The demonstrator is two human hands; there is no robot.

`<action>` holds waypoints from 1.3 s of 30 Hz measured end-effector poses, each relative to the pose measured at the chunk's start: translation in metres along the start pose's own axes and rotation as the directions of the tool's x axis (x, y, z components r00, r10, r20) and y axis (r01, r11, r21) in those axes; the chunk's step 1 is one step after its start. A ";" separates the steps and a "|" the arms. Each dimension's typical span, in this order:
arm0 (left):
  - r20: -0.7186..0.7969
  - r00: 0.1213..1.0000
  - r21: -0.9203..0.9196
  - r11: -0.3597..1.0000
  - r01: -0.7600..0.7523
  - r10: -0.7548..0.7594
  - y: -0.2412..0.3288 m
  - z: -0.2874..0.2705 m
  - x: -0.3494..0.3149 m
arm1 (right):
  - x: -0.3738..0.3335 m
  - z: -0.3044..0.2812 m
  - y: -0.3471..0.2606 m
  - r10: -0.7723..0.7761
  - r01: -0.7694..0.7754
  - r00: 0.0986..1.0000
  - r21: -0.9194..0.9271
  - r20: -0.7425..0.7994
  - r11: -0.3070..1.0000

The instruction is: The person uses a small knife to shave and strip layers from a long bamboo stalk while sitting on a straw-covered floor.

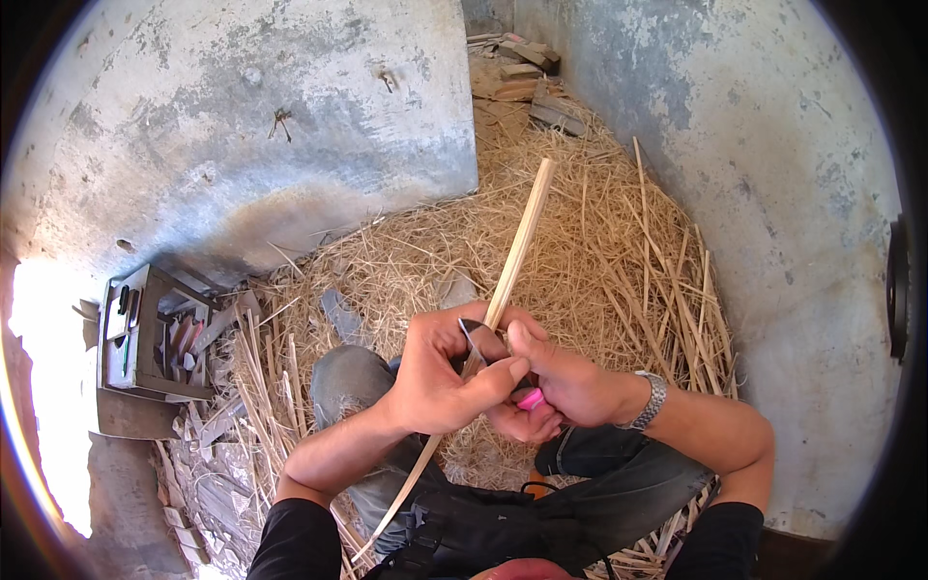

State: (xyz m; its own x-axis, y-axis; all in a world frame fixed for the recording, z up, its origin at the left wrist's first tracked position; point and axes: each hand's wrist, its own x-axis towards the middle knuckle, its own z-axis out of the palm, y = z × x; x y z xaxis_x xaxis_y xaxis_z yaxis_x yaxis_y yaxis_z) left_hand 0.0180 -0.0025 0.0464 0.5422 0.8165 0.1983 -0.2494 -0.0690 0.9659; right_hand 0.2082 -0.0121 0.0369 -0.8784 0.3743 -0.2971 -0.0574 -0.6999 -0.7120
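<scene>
A long pale split strip of wood or bamboo [523, 232] runs at a slant through my hands, its upper end pointing away and its thin lower end reaching down past my left knee. My left hand [440, 377] is closed around the middle of it. A small knife [530, 398] with a pink handle sits in my closed right hand [565, 382], which wears a metal-band watch. The knife's curved dark blade shows beside the strip, between my left thumb and fingers. My hands touch each other, and where the blade meets the strip is partly hidden.
Straw-like shavings [406, 261] cover the floor ahead. Long loose strips [667, 290] lie along the right wall, more by my left leg. A small wooden cabinet [145, 329] with tools stands at left. Wood blocks [556, 114] lie at the far end between worn walls.
</scene>
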 end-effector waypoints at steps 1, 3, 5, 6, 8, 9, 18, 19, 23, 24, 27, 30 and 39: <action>0.000 1.000 0.000 1.000 0.000 0.000 -0.001 0.000 0.001 | 0.001 0.002 -0.001 -0.016 0.011 0.999 -0.125 -0.041 0.992; -0.029 0.994 0.011 0.994 -0.105 0.106 -0.002 0.002 0.003 | 0.000 0.003 -0.002 -0.038 0.017 0.996 -0.249 -0.079 0.968; -0.012 0.999 -0.018 0.999 -0.040 0.040 0.002 0.001 0.002 | -0.002 0.003 -0.004 -0.036 0.005 0.994 -0.286 -0.104 0.958; 0.007 1.000 -0.044 0.999 0.025 -0.024 0.004 0.000 0.001 | -0.002 0.006 -0.006 -0.037 0.006 0.994 -0.286 -0.104 0.958; 0.012 0.999 -0.060 0.998 0.034 -0.033 0.003 -0.001 0.001 | -0.002 0.011 -0.009 -0.094 0.028 0.979 -0.339 -0.180 0.940; 0.016 0.999 -0.079 0.996 0.042 -0.041 0.003 -0.001 0.000 | -0.003 0.010 -0.008 -0.094 0.028 0.979 -0.339 -0.181 0.940; 0.018 0.990 -0.054 0.989 -0.137 0.138 -0.008 -0.001 0.000 | -0.005 0.015 -0.010 -0.115 0.073 0.978 -0.234 -0.171 0.970; 0.019 0.990 -0.055 0.989 -0.136 0.137 -0.005 -0.001 0.000 | -0.005 0.016 -0.009 -0.132 0.086 0.974 -0.239 -0.183 0.967; 0.065 0.998 -0.069 0.998 0.013 -0.008 0.008 0.001 0.000 | -0.005 0.004 -0.002 -0.124 0.078 0.982 -0.288 -0.144 0.955; 0.052 0.997 -0.074 0.995 0.064 -0.061 0.009 0.002 -0.001 | -0.004 0.003 -0.001 -0.115 0.072 0.985 -0.302 -0.126 0.950; 0.029 0.999 -0.080 0.996 0.038 -0.035 0.008 0.004 -0.002 | -0.004 0.005 -0.001 -0.123 0.074 0.983 -0.315 -0.136 0.946; 0.001 1.000 -0.089 0.996 -0.031 0.031 0.002 0.005 -0.002 | -0.003 0.007 -0.001 -0.148 0.097 0.980 -0.326 -0.134 0.940; 0.028 0.987 -0.179 0.971 0.160 -0.158 0.019 0.009 -0.003 | -0.003 0.004 0.004 -0.105 0.066 0.988 -0.302 -0.114 0.951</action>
State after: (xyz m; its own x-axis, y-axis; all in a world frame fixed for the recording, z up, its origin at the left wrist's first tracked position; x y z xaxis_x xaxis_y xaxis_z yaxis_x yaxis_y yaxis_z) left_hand 0.0183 -0.0115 0.0655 0.5973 0.8006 0.0481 -0.2992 0.1668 0.9395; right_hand 0.2092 -0.0183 0.0378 -0.8075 0.5129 -0.2913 0.0301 -0.4574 -0.8888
